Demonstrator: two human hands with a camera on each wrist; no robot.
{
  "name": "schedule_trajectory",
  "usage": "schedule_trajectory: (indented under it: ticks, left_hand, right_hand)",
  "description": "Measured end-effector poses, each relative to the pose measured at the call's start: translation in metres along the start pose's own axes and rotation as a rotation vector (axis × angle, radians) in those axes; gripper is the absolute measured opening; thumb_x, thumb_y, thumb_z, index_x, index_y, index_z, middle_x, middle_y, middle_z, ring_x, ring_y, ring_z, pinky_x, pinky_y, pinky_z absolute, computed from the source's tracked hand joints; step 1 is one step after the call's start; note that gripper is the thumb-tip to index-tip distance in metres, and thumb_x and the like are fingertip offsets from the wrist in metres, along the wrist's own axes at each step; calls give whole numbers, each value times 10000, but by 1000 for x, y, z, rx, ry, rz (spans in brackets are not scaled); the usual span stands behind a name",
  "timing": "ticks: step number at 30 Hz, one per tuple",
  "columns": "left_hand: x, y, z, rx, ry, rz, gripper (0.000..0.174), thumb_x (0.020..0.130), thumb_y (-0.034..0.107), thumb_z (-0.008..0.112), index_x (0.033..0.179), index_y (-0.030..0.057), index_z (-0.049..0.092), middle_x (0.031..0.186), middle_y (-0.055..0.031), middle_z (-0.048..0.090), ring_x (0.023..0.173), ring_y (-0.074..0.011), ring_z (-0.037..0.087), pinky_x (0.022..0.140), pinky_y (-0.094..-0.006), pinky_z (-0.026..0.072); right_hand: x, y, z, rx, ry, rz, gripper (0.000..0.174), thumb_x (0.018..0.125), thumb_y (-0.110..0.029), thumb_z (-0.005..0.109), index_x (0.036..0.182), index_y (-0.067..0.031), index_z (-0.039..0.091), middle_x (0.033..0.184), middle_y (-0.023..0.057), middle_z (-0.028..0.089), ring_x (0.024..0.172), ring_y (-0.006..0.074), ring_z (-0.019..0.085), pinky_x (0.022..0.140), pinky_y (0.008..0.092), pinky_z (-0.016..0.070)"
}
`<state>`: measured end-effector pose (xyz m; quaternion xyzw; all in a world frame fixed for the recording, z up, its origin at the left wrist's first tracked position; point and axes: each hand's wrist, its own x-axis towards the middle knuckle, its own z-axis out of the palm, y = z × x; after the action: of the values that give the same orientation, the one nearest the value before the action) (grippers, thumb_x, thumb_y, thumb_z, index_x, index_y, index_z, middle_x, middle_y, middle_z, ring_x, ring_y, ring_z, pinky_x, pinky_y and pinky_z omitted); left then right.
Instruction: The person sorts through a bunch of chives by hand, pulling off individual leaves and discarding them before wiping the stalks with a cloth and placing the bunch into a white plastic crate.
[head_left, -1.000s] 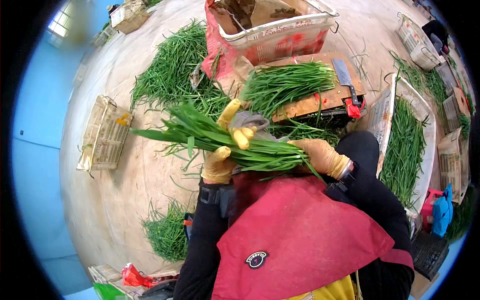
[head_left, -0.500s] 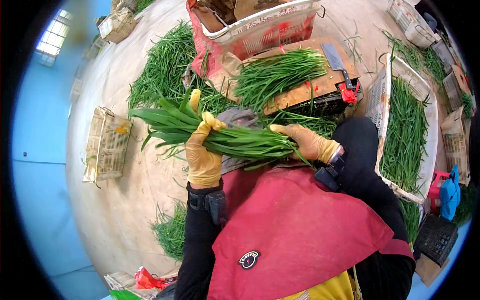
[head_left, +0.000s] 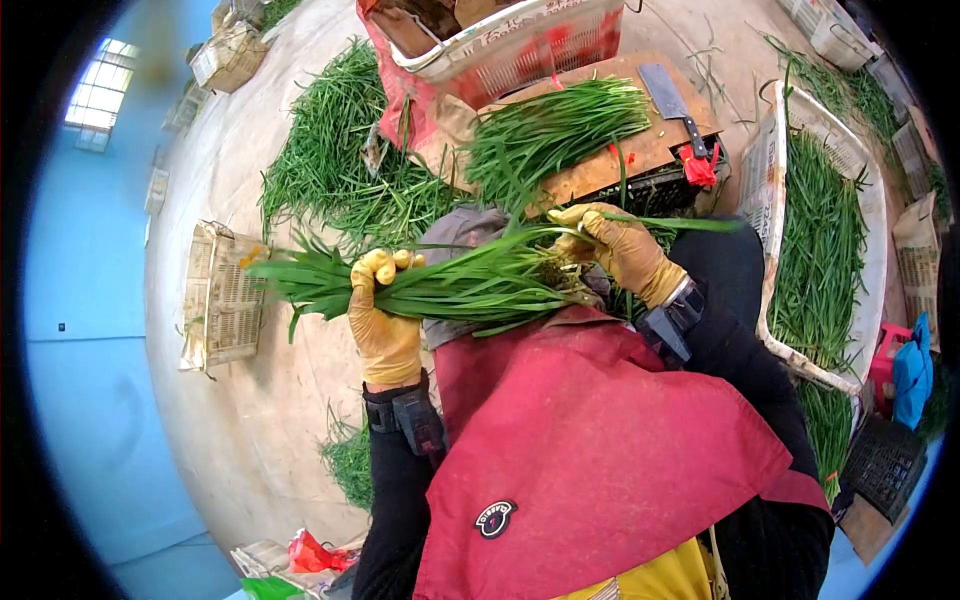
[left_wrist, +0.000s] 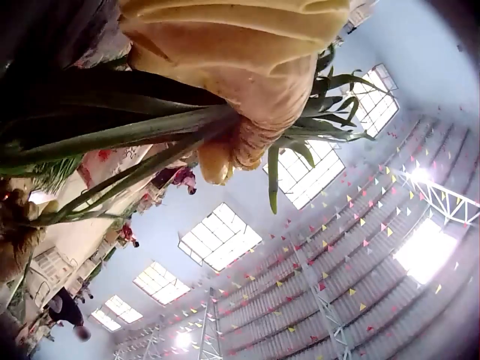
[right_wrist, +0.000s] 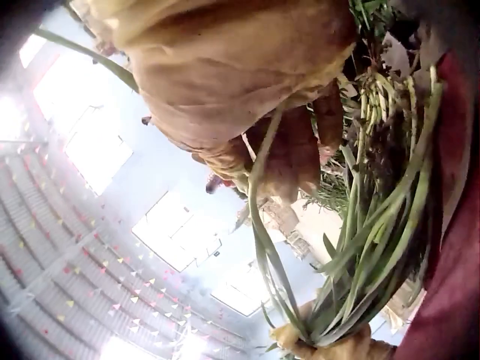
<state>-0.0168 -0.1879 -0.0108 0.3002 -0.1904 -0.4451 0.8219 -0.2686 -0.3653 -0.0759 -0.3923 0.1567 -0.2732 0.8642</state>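
A bunch of long flat green chives (head_left: 475, 278) lies across in front of the red apron (head_left: 590, 430), leaf tips to the left and pale stem ends to the right. My gloved left hand (head_left: 385, 325) grips it toward the leafy end, fingers curled round it. At the stem end, my gloved right hand (head_left: 632, 255) pinches a chive stalk (right_wrist: 262, 206) that still reaches into the bunch in the right wrist view. A leaf sticks out past that hand to the right. Yellowed gloves cover both hands.
Ahead, chives (head_left: 560, 130) lie on a wooden board (head_left: 570, 185) beside a cleaver (head_left: 675, 105). A white crate (head_left: 775, 200) of chives stands at the right, a red-stained basket (head_left: 540, 50) behind the board. Loose greens (head_left: 325, 150) are heaped on the floor; another basket (head_left: 222, 295) stands left.
The left hand has turned upright and shifted left along the bunch. My right hand has risen from around the stem end and now pinches a stalk there. The head view has shifted slightly.
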Motion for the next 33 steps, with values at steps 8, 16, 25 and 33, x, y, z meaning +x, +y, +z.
schedule_trajectory:
  ticks: [8,16,25,33]
  left_hand:
    - [-19,25,-23,409,-117,-4,325,922,352,652,847,41,595,1032,-133,648,1147,-312,572,1084,-501,385]
    - [-29,25,-29,467,59,-62,287,915,340,661,926,55,635,1206,-175,632,1173,-300,581,1047,-461,435]
    - [-57,5,-10,248,196,71,263,939,320,630,918,59,606,1161,-140,642,1140,-280,596,1034,-453,464]
    - [-71,10,-39,252,164,187,283,962,323,601,887,50,584,1105,-145,655,1145,-301,588,1025,-499,460]
  right_hand:
    - [16,10,-110,-1919,-613,259,424,907,-342,634,1156,0,652,881,130,682,843,280,669,760,385,524]
    - [-3,5,-29,-1370,-180,47,784,856,-432,690,1426,18,394,1397,234,491,1296,335,479,1090,373,369]
    - [21,49,10,-1305,28,56,452,820,-222,658,1224,-28,591,1128,210,612,1083,370,579,951,393,460]
    - [22,67,-82,-1717,134,26,193,825,-70,553,961,-28,683,888,225,668,866,410,648,765,466,521]
